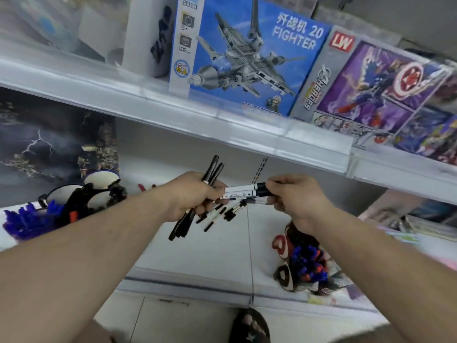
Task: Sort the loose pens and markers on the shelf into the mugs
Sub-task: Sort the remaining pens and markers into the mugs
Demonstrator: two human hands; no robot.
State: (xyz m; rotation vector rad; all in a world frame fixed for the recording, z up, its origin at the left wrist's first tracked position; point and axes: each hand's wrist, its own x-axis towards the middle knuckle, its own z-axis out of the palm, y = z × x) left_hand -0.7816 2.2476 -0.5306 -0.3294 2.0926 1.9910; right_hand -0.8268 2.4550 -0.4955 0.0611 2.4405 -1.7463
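Note:
My left hand (190, 196) grips a bundle of several black pens (181, 224), their ends sticking out above and below the fist. My right hand (296, 199) pinches the black-capped ends of two white markers (243, 191), whose other ends touch my left hand's fingers. Several thin pens (222, 214) fan out just under the markers between both hands. On the white shelf (210, 253), black mugs (99, 184) stand at the left beside a pile of blue pens (27, 219). At the right, a red and black mug (284, 256) holds blue-capped pens (306, 263).
An upper shelf (173, 112) overhangs close above my hands, carrying a blue fighter-jet toy box (247, 53) and a purple toy box (371, 82). A dark box with lightning art (49, 144) stands behind the left mugs. A sandalled foot (249, 328) shows on the floor below.

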